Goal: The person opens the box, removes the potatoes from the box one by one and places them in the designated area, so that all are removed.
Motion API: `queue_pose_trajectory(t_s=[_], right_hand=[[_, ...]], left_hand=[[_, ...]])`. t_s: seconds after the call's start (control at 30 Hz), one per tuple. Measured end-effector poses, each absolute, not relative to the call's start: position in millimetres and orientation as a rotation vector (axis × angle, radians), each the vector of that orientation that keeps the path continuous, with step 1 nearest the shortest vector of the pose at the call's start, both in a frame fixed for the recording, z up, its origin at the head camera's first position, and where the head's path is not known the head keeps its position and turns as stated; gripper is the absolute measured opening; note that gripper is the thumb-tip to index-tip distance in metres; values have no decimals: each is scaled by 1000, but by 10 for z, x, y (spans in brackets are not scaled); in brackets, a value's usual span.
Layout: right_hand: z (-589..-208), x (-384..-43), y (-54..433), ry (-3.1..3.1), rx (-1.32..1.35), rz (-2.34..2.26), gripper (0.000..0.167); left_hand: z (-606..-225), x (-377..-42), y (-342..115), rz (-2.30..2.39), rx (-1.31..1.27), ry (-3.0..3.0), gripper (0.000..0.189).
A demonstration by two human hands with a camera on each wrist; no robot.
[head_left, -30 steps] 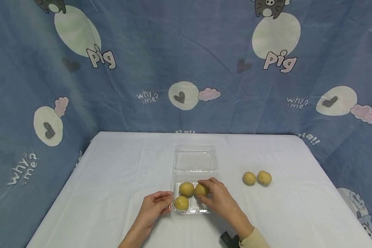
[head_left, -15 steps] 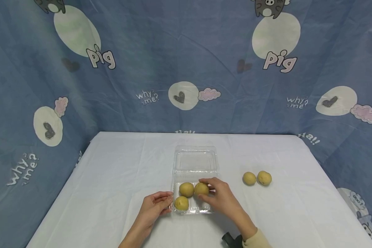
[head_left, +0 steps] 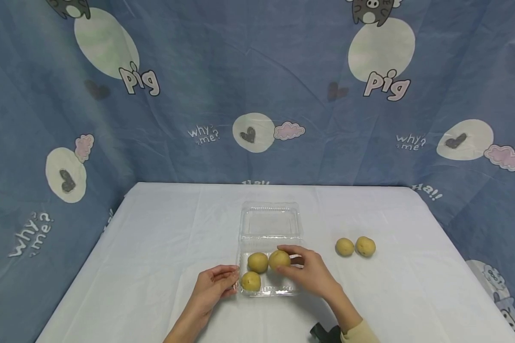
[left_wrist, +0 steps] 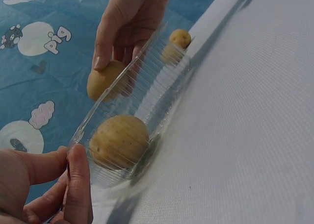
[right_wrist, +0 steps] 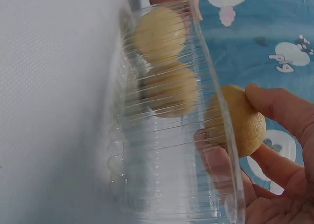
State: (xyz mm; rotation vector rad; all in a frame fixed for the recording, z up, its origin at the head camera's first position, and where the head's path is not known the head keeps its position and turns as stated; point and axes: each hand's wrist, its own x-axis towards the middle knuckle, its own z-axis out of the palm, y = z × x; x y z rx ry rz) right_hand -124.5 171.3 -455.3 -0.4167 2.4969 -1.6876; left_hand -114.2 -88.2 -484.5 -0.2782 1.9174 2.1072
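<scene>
A clear plastic clamshell box lies unfolded on the table, its lid spread toward the back. My left hand pinches the box's left rim between thumb and fingers. Two yellowish potatoes sit in the left half of the tray, one at the back and one at the front. Between thumb and fingers, my right hand holds a third potato. In the right wrist view this potato is level with the box's rim, above the tray floor, where the ribbed wall partly covers it.
Two more potatoes, one smaller and one larger, lie side by side on the white tablecloth, right of the box. A dark device is at the right wrist. Behind the table hangs a blue printed curtain.
My right hand has shifted slightly right, and its grip on the potato has loosened from around it, showing more of its surface. The potato has risen a little. My left hand stays put.
</scene>
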Motion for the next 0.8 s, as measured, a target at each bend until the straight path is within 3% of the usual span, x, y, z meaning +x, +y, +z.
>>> queue_pose_trajectory(t_s=[0.8], right_hand=[[-4482,-1184,1774,2398,-325,-1729,51]], left_hand=[[-4847,-1150,-886,2097,-289,1910,34]])
